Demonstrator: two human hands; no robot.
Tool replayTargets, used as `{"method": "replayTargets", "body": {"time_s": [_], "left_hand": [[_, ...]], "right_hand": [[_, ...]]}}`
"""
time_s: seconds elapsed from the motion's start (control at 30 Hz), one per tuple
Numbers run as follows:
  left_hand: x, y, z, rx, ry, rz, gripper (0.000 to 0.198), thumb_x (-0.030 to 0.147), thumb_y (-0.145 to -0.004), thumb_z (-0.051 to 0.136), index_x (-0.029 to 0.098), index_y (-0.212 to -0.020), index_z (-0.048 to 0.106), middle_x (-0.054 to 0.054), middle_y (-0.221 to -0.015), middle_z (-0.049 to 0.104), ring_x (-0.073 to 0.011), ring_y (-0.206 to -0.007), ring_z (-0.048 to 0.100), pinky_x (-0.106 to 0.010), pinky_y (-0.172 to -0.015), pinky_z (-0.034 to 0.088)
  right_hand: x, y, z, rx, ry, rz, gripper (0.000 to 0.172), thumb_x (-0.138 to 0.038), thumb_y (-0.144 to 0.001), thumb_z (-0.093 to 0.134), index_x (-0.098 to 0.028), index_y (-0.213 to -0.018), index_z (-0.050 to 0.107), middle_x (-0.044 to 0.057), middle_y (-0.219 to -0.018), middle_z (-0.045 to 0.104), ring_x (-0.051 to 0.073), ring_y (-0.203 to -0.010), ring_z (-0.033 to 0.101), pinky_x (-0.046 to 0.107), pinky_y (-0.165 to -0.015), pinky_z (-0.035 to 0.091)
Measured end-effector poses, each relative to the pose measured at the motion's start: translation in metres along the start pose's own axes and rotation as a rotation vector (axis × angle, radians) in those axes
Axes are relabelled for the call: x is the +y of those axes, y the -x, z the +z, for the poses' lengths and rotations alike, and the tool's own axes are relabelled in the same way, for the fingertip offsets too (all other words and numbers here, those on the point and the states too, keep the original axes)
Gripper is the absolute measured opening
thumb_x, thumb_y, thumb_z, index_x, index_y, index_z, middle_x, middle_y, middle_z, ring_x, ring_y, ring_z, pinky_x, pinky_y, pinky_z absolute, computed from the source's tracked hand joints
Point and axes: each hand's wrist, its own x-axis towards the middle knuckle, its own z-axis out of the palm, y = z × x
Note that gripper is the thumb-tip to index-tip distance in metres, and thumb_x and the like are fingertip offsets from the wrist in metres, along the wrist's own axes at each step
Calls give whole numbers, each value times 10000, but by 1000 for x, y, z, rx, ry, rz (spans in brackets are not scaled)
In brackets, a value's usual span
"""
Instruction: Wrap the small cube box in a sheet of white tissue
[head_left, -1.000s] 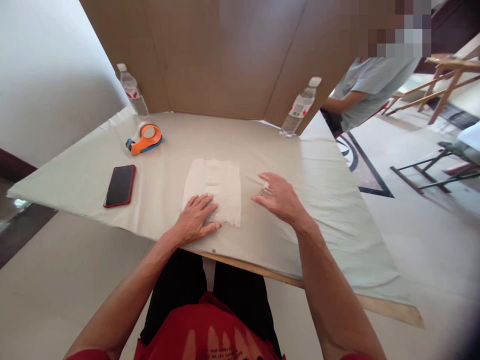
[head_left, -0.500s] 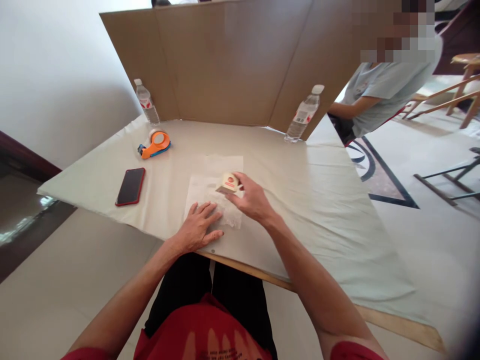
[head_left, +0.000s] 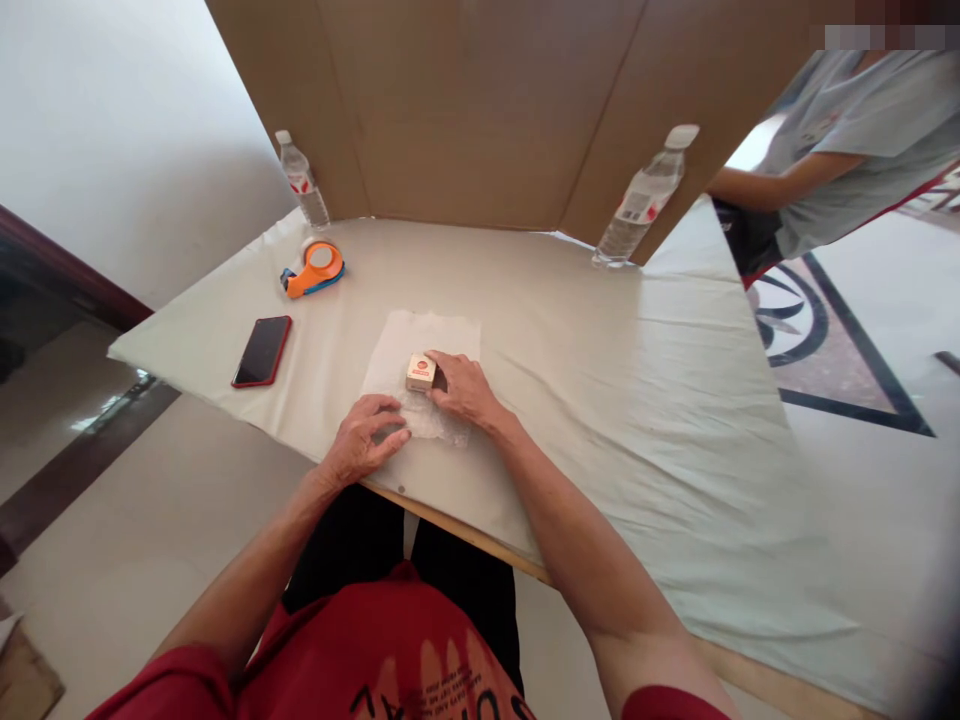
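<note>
A small cream-coloured box [head_left: 421,372] with a red print on top sits on a thin, whitish translucent sheet [head_left: 390,345], which looks like bubble wrap. My right hand [head_left: 463,388] grips the box from its right side, thumb in front and fingers behind. At the sheet's near left edge, my left hand [head_left: 365,440] rests with bent, parted fingers and nothing in them. The sheet's near edge shows wrinkles between the two hands.
An orange and blue tape dispenser [head_left: 318,268] and a red-edged phone [head_left: 262,352] lie to the left. Two water bottles, left [head_left: 303,182] and right [head_left: 643,200], stand before a tall cardboard panel [head_left: 480,120]. A person [head_left: 862,150] sits beyond the right side.
My right hand has brought the box down and left onto the sheet. My left hand has drawn back slightly, its fingers now more bent. The view has tilted downward.
</note>
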Motion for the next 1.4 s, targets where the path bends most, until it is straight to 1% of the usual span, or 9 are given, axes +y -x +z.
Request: {"method": "replayTargets", "body": {"time_s": [0.13, 0.27, 0.4, 0.63, 0.9, 1.07, 1.13, 1.27, 1.4], "left_hand": [[2, -2, 0, 42, 8, 0, 249, 384, -909, 588, 205, -895, 761, -126, -1088, 715, -275, -1099, 642, -486, -1028, 519], [1, -1, 2, 38, 28, -31, 233, 368, -895, 582, 211, -882, 754, -120, -1089, 712, -270, -1105, 640, -476, -1029, 520], [1, 0, 1, 42, 26, -37, 207, 336, -891, 585, 200, -881, 741, -120, -1080, 715, -264, -1095, 644, -457, -1015, 522], [-4, 1, 4, 131, 1, 38, 258, 224, -853, 606, 159, -1083, 703, -137, -1099, 714, -272, -1075, 656, -451, -977, 542], [-8, 0, 7, 159, 37, 95, 147, 173, -847, 603, 172, -948, 710, -118, -1030, 709, -252, -1019, 669, -415, -929, 563], [-8, 7, 4, 279, 124, -16, 276, 174, -858, 617, 163, -1128, 676, -137, -1144, 678, -255, -1101, 662, -428, -984, 557], [-9, 8, 3, 318, 151, -44, 279, 173, -867, 616, 165, -1141, 667, -134, -1153, 669, -257, -1114, 656, -434, -991, 555], [-9, 6, 3, 326, 153, -42, 247, 139, -873, 613, 169, -1113, 667, -129, -1155, 661, -268, -1151, 624, -463, -1022, 535], [-6, 4, 3, 274, 134, -11, 313, 89, -847, 618, 191, -1142, 635, -124, -1210, 636, -287, -1224, 579, -503, -1071, 501]], "right_hand": [[2, 3, 6, 40, -22, 3, 729, -243, -828, 586, -126, -1526, 415, 177, -1466, 597, 370, -1298, 529, 530, -1087, 386], [4, 6, 12, 81, -40, -8, 715, -248, -822, 581, -129, -1511, 430, 180, -1413, 632, 365, -1267, 545, 522, -1078, 386], [5, 7, 12, 84, -62, -7, 715, -340, -829, 624, -120, -1489, 460, 176, -1404, 637, 356, -1249, 555, 508, -1081, 387], [9, 4, 14, 111, -92, -33, 585, -298, -819, 629, -162, -1384, 563, 146, -1382, 664, 344, -1228, 571, 502, -1058, 408], [17, 4, 14, 102, -86, -61, 616, -277, -793, 640, -184, -1396, 554, 145, -1374, 664, 345, -1210, 581, 528, -1056, 410], [19, 6, 14, 120, -60, -63, 610, -296, -803, 637, -181, -1395, 547, 152, -1367, 664, 341, -1212, 581, 518, -1042, 420], [19, 8, 14, 120, -48, -78, 599, -305, -815, 634, -182, -1394, 543, 153, -1358, 666, 339, -1213, 580, 510, -1035, 423], [20, 12, 11, 94, -40, -94, 601, -307, -849, 611, -211, -1432, 499, 138, -1358, 659, 335, -1225, 574, 505, -1037, 421], [20, 16, 8, 71, -32, -89, 614, -317, -880, 592, -217, -1469, 453, 139, -1382, 637, 342, -1250, 557, 519, -1042, 417]]}}
